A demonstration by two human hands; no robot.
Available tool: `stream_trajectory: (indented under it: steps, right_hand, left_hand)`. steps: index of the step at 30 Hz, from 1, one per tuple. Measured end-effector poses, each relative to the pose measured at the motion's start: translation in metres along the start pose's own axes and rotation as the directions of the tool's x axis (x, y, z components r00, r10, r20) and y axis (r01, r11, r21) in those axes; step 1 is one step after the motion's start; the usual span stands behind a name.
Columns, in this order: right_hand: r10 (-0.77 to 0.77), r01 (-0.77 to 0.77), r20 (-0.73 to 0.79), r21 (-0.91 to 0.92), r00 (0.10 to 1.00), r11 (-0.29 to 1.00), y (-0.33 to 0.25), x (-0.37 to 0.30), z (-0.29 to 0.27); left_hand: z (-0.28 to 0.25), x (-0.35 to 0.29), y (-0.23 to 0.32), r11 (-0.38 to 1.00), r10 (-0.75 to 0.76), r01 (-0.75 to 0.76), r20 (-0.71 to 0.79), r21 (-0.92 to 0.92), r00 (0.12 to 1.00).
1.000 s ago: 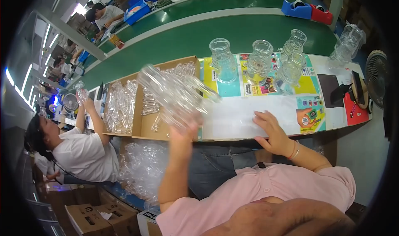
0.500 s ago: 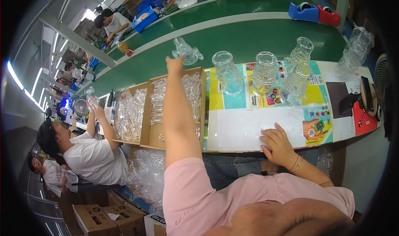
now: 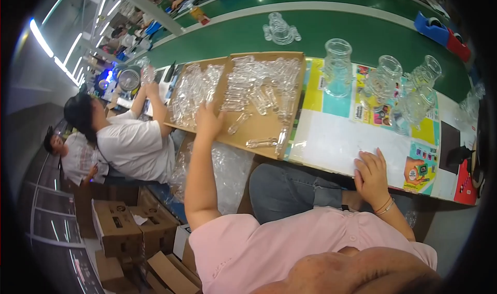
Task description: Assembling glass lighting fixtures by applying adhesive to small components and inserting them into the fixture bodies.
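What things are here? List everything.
Board: one, multicoloured, right
Vessels: four, clear, on board; one on green surface
Tray sections: two, brown, left of board
Tubes: many, clear, in tray sections
Tape dispensers: two, blue and red, upper right
Fan: one, grey, upper left
Plastic bags: uncountable, clear, below tray sections
Wrapped item: one, clear, far right
Boxes: several, brown, lower left
People: several, white shirts, left
Left fingers: one set, bare, at tray sections
Right fingers: one set, bare, over board
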State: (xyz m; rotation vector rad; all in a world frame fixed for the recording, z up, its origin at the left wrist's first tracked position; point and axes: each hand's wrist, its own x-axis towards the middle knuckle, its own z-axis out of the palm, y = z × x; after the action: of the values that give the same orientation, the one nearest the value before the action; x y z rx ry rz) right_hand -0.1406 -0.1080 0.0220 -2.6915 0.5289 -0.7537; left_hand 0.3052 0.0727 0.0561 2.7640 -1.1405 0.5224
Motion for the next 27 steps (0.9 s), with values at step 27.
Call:
stream_trajectory:
  steps: [27]
  right_hand:
    - [-0.064,0.052,-0.067,-0.169,0.996,0.984,-0.002,-0.023,0.024]
  left_hand:
    - [0.023,-0.069,-0.002,0.806,-0.485,0.378,-0.143,-0.456,0.863]
